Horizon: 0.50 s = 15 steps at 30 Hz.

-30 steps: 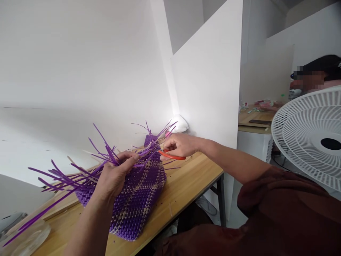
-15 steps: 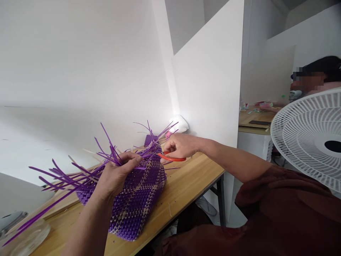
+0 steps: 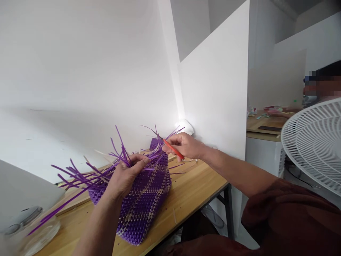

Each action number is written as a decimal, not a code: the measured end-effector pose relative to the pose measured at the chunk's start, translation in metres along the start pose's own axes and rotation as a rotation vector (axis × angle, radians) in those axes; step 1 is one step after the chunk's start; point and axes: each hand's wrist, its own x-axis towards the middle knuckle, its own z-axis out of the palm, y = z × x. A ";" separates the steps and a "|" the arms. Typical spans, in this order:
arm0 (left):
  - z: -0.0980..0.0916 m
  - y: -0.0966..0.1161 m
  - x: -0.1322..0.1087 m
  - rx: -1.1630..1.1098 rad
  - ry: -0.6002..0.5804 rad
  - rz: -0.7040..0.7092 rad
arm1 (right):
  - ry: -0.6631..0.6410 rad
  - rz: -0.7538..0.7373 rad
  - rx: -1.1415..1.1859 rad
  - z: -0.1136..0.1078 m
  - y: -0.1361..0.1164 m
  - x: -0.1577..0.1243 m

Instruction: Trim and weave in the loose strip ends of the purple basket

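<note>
Trimming loose ends looks to be the step in hand, judging by how the two hands are set. Nearest, at the left edge of the table (image 3: 197, 188), stands a clear glass dish (image 3: 39, 233), apart from the work. Just beyond it the left hand (image 3: 125, 176) comes in from below and clamps down on the upper edge of the woven basket (image 3: 146, 199), fingers curled over a bunch of the purple strands (image 3: 80, 174) that bristle out to the left and upward. The basket lies on its side on the table, purple with pale bands, its closed bottom toward the near edge.

Farther on, the right hand (image 3: 186, 145) is clenched round the red-handled scissors (image 3: 174, 150), which slant up and left toward the strand tips at the far end of the basket's rim (whether the blades are apart or closed I cannot tell, they are too small). The tip sits among the strands there, not on the weave.

A next cut, I judge, calls for the left hand to pin the basket firmly and hold one strand clear of its neighbours, so the blades take that end alone, close to the weave without nicking it.

In the far corner a white lump (image 3: 186, 125) rests against the partition. Well to the right are a white fan (image 3: 314, 145) and, beyond it, a co-worker (image 3: 326, 83) at another table.
</note>
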 end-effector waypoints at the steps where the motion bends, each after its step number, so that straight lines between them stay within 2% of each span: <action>1: 0.000 0.001 -0.001 0.003 -0.004 0.006 | 0.036 -0.025 0.069 0.006 -0.002 0.004; 5: 0.002 0.003 -0.002 0.010 -0.030 0.025 | 0.088 -0.190 0.179 0.032 -0.013 0.031; 7: 0.003 0.004 -0.002 -0.003 -0.037 0.043 | 0.051 -0.208 0.227 0.044 -0.020 0.045; 11: 0.007 0.005 -0.003 -0.064 -0.040 0.129 | -0.084 -0.128 0.277 0.061 -0.030 0.063; 15: 0.006 0.003 -0.002 -0.050 -0.065 0.127 | 0.003 0.010 0.393 0.067 -0.032 0.065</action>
